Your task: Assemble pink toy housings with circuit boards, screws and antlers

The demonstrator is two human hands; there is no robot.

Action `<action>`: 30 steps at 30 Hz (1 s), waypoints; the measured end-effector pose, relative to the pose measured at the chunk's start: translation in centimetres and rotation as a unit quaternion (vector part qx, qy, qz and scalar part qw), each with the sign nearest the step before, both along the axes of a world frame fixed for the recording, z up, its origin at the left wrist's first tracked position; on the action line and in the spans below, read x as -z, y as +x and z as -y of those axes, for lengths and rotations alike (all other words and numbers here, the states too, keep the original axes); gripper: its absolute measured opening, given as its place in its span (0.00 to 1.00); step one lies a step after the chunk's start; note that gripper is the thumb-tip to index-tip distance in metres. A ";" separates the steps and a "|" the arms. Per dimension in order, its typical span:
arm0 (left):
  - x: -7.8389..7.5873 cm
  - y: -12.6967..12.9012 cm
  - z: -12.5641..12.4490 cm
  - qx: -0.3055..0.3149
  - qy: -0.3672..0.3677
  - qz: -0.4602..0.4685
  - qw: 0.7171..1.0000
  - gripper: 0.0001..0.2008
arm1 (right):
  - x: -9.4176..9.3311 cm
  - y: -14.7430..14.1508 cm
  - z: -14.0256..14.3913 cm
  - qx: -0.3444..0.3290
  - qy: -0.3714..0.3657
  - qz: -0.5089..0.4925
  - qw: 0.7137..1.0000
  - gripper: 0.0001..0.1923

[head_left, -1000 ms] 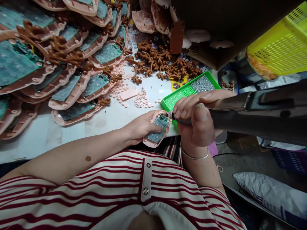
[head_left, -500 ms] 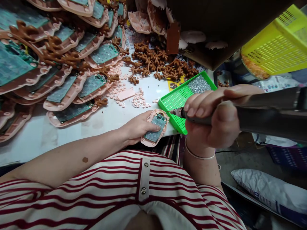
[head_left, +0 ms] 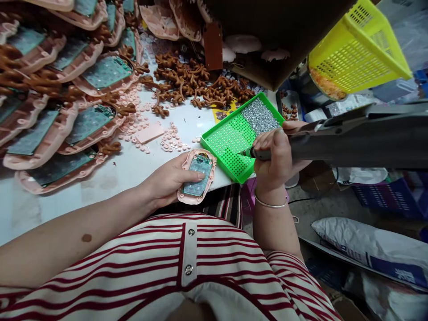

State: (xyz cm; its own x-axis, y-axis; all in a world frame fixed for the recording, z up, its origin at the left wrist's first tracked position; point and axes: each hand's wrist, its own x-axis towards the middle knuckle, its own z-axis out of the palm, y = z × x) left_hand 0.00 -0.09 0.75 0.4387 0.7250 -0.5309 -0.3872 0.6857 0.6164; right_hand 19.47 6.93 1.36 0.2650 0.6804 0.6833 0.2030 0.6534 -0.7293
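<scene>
My left hand grips a pink plastic shell at the table's front edge, thumb laid across the green circuit board inside it. In my right hand is a dark electric screwdriver, fingers wrapped round its front end. Its tip points left, over the green perforated tray, apart from the shell. Small silver screws are heaped in the tray's far right part. Whether a screw sits on the tip is too small to tell.
Pink shells with boards are stacked at the left. Brown antler-shaped parts lie in a pile at the back, with small pink pieces nearer. A cardboard box and a yellow basket stand back right; a white sack lies low right.
The screwdriver tip has moved away from the shell to over the green tray. My left hand keeps its hold on the shell. The whole view has shifted, so things appear farther left.
</scene>
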 end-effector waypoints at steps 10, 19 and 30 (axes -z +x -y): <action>-0.1 0.0 0.1 -0.010 -0.011 0.002 1.000 0.25 | 0.7 -0.3 -0.8 -0.052 0.017 -0.022 0.998 0.10; -0.2 -0.1 -0.5 -0.154 0.026 -0.003 0.988 0.22 | -4.4 -2.5 2.9 -0.141 0.037 -0.076 0.986 0.05; 0.3 -0.2 -0.9 -0.167 0.102 0.006 0.981 0.23 | -2.9 -5.3 7.2 -0.210 -0.088 -0.008 0.974 0.15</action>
